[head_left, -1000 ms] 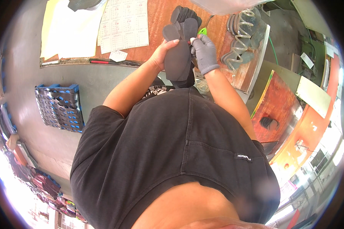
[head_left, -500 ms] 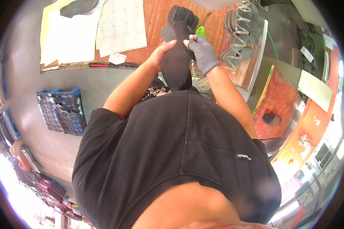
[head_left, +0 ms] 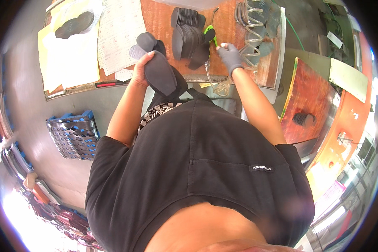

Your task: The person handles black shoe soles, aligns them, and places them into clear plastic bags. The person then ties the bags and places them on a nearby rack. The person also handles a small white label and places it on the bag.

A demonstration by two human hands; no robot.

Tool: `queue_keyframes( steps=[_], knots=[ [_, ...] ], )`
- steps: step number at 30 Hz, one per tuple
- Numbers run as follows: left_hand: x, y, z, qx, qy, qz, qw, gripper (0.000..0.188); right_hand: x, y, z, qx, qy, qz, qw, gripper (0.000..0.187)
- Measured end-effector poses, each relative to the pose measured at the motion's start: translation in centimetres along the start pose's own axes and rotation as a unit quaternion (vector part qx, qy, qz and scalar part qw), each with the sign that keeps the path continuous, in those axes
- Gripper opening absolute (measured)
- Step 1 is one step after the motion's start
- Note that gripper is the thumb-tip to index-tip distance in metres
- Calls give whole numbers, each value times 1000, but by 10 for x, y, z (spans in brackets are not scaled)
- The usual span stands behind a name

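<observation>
A loose bundle of dark sole-shaped pieces [head_left: 160,74] is pinched by the bare left hand [head_left: 141,70] over the table [head_left: 157,25] edge, thumb on top (presumably to stop slipping). The gloved right hand [head_left: 229,57] is held slightly parted, apparently empty, near a green tool [head_left: 214,40].

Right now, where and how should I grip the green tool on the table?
Probably by the green body, coming from the right: that side is exposed, dark sole-shaped pieces crowd its left, and the thin metal tip points away.
</observation>
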State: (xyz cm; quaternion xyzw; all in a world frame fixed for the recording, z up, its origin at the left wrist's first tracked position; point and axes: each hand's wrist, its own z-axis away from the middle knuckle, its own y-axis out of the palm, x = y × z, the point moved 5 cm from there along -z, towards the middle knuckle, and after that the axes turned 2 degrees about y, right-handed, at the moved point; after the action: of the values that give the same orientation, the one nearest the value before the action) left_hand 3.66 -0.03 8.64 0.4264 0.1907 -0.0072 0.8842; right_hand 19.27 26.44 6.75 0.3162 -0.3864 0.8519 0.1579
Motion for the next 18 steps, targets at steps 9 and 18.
queue_keyframes(
  steps=[9,18],
  knots=[
    [9,-7,2,23,-19,-22,999,44,24,35,-7,37,12,124,991,45],
    [19,-7,4,1,-52,-71,996,49,-13,49,-20,86,22,-253,963,24]
  ],
)
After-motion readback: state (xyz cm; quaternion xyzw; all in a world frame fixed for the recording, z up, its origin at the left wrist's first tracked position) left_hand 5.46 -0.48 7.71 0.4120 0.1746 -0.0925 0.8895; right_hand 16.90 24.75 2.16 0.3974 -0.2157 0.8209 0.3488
